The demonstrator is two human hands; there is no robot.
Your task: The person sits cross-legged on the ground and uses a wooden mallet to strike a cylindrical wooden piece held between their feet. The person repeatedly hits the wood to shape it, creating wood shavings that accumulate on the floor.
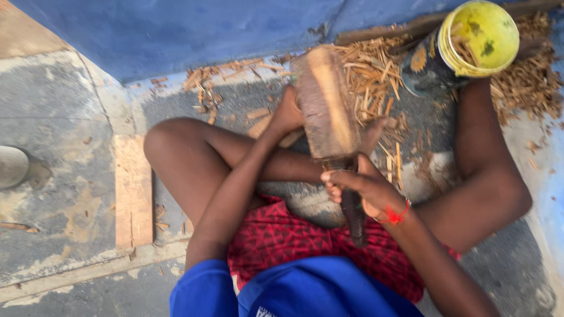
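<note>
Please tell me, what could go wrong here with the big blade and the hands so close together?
The right hand grips the blade by its handle, while the left hand holds something right beside it, so fingers could be cut. Bare legs lie close underneath and could be hit. Wood chips may fly toward the face.

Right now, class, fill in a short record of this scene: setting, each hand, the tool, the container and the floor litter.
Setting: a person sits cross-legged on a concrete floor beside a blue wall
Right hand: closed around the dark handle of a broad wooden mallet
Left hand: behind the mallet head, on a pale piece of wood, grip partly hidden
Container: yellow-rimmed bucket near the right knee, holding a few wood strips
Litter: wood chips and splinters spread along the wall
Also: flat plank lying at the person's left
</note>
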